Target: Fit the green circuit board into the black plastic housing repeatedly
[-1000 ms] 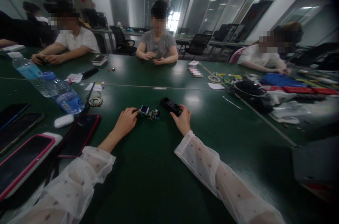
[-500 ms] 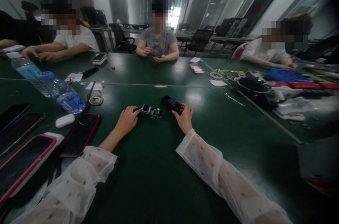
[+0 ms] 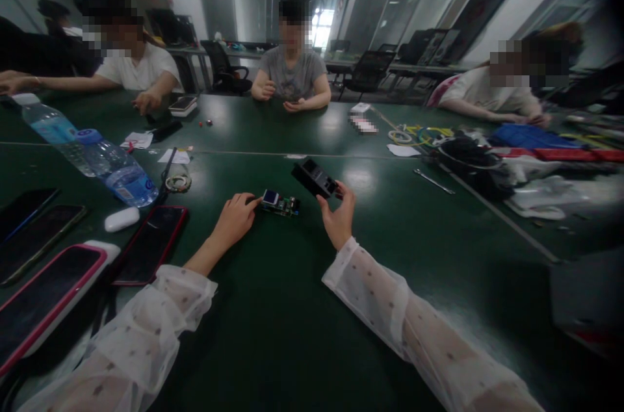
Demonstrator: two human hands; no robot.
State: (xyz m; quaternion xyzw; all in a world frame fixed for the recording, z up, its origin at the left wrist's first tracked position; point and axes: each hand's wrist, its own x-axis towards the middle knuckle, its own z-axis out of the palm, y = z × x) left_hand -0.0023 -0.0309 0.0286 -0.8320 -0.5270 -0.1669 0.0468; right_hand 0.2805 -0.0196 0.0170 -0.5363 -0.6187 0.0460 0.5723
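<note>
My right hand [image 3: 341, 217] pinches the black, oblong plastic case [image 3: 316, 179] endwise, leaving its openings exposed; my left hand [image 3: 237, 220] touches the green, small-screened circuit board [image 3: 285, 206], perhaps steadying it, grip unclear.

Hands [image 3: 290, 216], circuit board [image 3: 279, 203], black casing [image 3: 314, 179], green table [image 3: 273, 308]

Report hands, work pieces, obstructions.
Right hand: grip on black case, tilted. Left hand: fingertip at circuit board, board on table. Nothing seen between case and board.
</note>
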